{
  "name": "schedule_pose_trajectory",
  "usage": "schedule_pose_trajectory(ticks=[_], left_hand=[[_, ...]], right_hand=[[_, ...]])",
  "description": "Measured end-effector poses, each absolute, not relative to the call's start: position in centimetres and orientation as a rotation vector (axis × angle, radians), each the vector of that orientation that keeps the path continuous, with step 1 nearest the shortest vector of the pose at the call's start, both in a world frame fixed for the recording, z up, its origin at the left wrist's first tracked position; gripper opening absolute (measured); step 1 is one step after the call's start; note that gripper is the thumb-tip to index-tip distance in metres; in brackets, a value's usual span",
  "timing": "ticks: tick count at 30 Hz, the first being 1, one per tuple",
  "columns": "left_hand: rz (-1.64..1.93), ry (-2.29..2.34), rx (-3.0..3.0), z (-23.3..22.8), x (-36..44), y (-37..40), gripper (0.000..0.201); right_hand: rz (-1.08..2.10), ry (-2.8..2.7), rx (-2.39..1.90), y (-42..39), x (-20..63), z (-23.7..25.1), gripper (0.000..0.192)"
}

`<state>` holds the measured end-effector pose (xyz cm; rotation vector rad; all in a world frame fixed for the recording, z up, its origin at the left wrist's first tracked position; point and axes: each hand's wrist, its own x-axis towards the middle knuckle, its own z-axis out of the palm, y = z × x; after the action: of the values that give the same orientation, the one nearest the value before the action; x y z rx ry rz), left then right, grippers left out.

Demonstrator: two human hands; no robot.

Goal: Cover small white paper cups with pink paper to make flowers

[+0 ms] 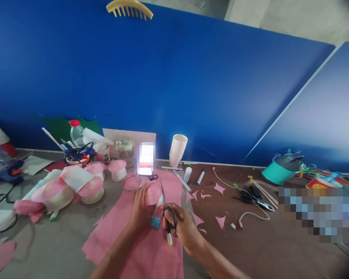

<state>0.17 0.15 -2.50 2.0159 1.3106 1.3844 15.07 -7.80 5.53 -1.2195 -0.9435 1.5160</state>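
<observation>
Head view: left fingers [139,197] grip pink cup [152,193]; right fingers [174,211] clasp scissors [166,209] beside it.

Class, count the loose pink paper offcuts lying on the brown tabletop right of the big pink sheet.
About 6: one farthest back, two near the sheet's edge, three nearer. Smaller bits may be hidden or blurred.

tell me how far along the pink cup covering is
Done: several pink-covered cups sit at left, and pink scraps lie on the table. In hand: the left hand holds a pink-covered cup while the right hand works scissors at it. Left: white cups remain bare, with pink sheet to spare.
</observation>
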Motion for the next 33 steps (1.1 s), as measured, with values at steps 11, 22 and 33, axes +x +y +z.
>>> schedule_pose_trajectory(ticks=[11,22,33], left_hand=[[1.349,1.228,1.768,-2.4,0.0,0.1,0.061],[1.301,1.135,1.749,-1.4,0.1,-0.3,0.053],[1.289,1.105,1.776,-1.3,-0.1,-0.4,0.051]], right_hand=[[1.587,-0.833,-1.142,-7.7,15.9,5.3,0.065],[1.623,-0.844,-1.075,-7.2,16.7,5.0,0.062],[1.625,-0.852,-1.115,-7.2,17.2,5.2,0.063]])
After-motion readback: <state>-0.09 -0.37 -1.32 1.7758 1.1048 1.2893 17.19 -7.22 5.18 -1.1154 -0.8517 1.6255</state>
